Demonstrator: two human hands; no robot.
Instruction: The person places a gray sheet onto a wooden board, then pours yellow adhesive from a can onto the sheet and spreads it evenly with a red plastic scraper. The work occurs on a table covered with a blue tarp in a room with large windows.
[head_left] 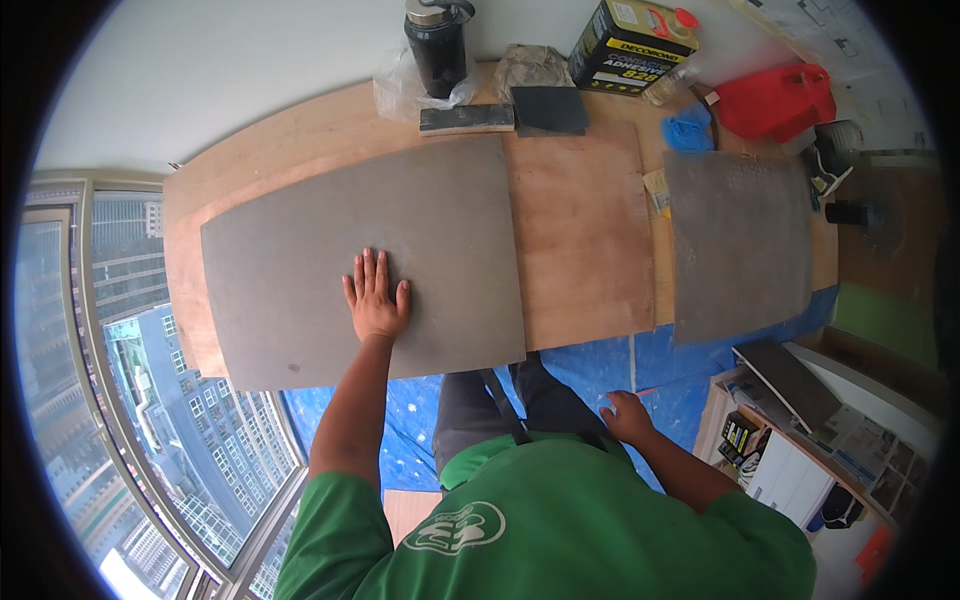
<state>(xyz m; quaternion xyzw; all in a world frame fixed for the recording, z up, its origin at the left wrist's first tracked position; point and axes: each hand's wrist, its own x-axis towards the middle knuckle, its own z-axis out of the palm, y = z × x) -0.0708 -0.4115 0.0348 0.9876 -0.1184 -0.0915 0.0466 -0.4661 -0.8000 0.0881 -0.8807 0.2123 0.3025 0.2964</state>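
The right hand (628, 417) hangs near, over blue sheeting (670, 370), fingers loosely bent; I cannot tell whether its grip is apart or together. Farther, the left hand (377, 305) lies flat, its grip spread apart, on a large grey panel (290, 230) on the worktop's (235, 180) left side. Right of it are a brown board (580, 240) and a smaller grey panel (740, 250). Far behind stand a black bottle (437, 62) and a can (625, 55).

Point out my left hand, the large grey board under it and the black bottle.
Left hand (377, 302): head view, back of the hand.
Large grey board (450, 262): head view, bare top face.
Black bottle (438, 62): head view, its body.
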